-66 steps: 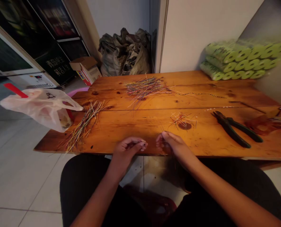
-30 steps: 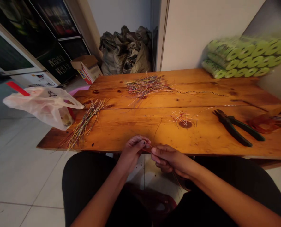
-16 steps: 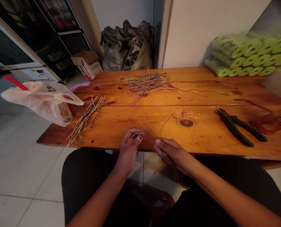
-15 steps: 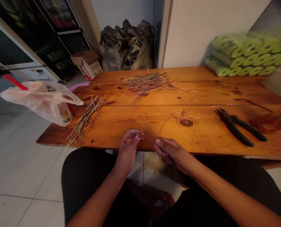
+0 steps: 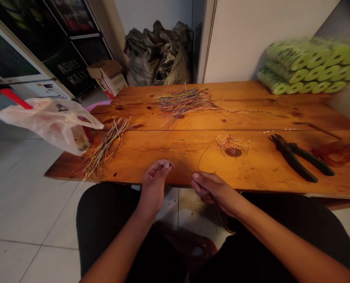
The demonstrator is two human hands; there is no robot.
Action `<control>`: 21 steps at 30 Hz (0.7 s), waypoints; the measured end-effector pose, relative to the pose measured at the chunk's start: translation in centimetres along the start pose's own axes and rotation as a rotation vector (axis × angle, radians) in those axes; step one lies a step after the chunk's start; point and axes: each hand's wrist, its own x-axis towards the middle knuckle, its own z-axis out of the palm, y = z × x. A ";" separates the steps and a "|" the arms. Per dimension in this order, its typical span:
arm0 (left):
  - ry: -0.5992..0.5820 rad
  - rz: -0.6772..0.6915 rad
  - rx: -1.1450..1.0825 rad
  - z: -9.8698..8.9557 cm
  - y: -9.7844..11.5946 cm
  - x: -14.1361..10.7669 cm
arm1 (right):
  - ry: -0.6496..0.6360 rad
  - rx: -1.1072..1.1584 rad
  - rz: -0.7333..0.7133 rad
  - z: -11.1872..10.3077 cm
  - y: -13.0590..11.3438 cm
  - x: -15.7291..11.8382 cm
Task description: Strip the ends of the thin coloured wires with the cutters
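Observation:
Over the front edge of the table, my right hand pinches a thin dark wire between thumb and forefinger. One end of the wire curves up toward a small pile of cut wire pieces, and another length hangs below the hand. My left hand, a short way to the left, has its thumb pressed to curled fingers; whatever it may hold is too small to make out. To its left lies a bundle of coloured wires. A larger heap of coloured wires rests farther back.
Dark-handled pliers lie at the right of the wooden table. A white plastic bag stands at the left end. Green-wrapped rolls are stacked at the back right. Behind the table are dark sacks and a cardboard box.
My left hand has moved slightly left, away from my right hand. The right hand stays nearly in place with the wire still pinched.

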 end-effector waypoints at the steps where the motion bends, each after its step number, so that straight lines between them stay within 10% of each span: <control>1: 0.022 0.016 -0.015 -0.1 0.0 0.1 | 0.001 0.000 -0.002 0.0 0.1 0.0; 14: -0.051 0.003 -0.049 -0.4 -0.1 0.3 | 0.042 -0.042 -0.046 -0.3 0.4 0.3; 21: -0.170 0.069 0.401 0.5 -0.9 -1.8 | 0.177 -0.383 -0.162 -0.2 0.3 0.5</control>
